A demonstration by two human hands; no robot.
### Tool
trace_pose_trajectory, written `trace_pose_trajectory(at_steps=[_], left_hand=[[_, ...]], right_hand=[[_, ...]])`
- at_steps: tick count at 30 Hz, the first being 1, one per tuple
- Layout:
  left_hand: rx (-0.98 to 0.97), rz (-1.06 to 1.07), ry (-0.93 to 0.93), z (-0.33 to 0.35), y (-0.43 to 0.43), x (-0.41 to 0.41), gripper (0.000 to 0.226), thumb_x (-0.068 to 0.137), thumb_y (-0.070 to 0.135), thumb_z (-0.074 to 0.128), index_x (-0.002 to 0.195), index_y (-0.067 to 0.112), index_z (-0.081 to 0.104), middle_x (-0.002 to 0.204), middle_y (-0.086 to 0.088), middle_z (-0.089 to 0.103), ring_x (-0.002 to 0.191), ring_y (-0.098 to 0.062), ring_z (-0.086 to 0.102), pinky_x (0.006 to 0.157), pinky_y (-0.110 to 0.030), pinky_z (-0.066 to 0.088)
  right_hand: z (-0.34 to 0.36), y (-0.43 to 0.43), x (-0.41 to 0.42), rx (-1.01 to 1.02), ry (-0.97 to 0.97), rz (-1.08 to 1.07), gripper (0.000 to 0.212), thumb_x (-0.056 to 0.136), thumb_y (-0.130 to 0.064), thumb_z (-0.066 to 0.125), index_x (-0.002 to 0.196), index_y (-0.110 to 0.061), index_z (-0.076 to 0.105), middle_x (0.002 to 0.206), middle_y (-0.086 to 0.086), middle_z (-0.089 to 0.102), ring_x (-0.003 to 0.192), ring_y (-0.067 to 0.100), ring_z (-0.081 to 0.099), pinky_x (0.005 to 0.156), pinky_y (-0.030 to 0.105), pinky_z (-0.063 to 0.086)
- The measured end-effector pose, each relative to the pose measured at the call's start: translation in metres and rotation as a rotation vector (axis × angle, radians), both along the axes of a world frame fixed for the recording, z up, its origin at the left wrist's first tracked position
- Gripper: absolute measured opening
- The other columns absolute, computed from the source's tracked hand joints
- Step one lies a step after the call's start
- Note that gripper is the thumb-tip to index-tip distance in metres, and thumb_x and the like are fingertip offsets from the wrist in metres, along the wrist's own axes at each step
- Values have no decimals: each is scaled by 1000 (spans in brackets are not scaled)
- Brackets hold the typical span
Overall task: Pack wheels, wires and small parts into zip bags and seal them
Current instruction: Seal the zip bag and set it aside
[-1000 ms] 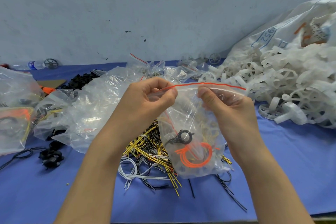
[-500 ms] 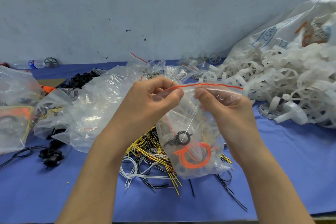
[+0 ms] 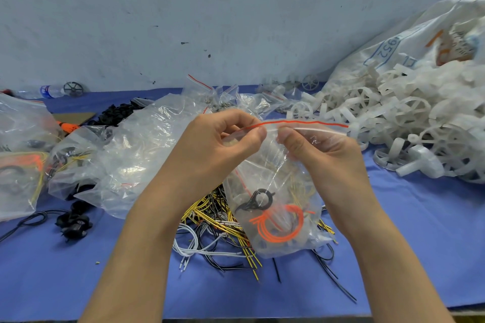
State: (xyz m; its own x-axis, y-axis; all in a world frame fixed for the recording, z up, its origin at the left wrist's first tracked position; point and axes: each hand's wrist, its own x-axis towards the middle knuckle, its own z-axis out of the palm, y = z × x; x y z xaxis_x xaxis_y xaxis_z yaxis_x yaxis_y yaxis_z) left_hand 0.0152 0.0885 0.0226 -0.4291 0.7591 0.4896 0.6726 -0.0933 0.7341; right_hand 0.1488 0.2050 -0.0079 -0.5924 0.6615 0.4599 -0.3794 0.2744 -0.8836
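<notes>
Zip bag held over the blue bench, its seal running left to right between the hands.

Above the bench (image 3: 393,244) and its wire heap (image 3: 217,228), the zip bag (image 3: 275,207) hangs; the left hand (image 3: 220,144) and right hand (image 3: 322,149) pinch its red-striped seal (image 3: 296,123) near mid-length, almost touching. The unpressed stretch looks to run rightward, nearer the right hand.

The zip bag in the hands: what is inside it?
Inside the zip bag: coiled orange wire, a black ring part, thin yellow wires. Pale pieces at the bottom are too unclear to name.
</notes>
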Motion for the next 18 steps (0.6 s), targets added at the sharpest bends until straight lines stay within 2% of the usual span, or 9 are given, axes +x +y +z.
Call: trace_pose_trajectory(at_steps=[4,9,13,18], left_hand=[[4,39,38,0,1,0,6,87,29,69,83,25,70,66,12,63,61,-4,54,58,-20,44],[-16,33,92,3,-1,3,5,89,30,70,84,28,71,72,11,67,67,-9,62,63,-23,48],[-23,59,168,5,0,4,6,89,26,69,83,29,70,72,16,65,67,-2,61,62,-11,43],[-20,59,199,7,1,8,4,90,29,69,88,27,72,74,16,67,71,-2,63,64,-12,44]], right_hand=[[0,0,-1,22,12,7,18,88,-15,73,84,-30,80,76,-16,74,70,-6,64,63,8,46],[-1,0,-1,38,16,34,16,89,-14,72,86,-27,80,82,-14,76,74,-6,66,66,7,46],[-2,0,-3,41,17,38,16,89,-13,72,86,-26,80,84,-13,77,75,-5,67,66,7,47],[-1,0,-3,30,36,37,19,88,-11,72,83,-27,80,82,-13,76,74,-5,68,67,8,47]])
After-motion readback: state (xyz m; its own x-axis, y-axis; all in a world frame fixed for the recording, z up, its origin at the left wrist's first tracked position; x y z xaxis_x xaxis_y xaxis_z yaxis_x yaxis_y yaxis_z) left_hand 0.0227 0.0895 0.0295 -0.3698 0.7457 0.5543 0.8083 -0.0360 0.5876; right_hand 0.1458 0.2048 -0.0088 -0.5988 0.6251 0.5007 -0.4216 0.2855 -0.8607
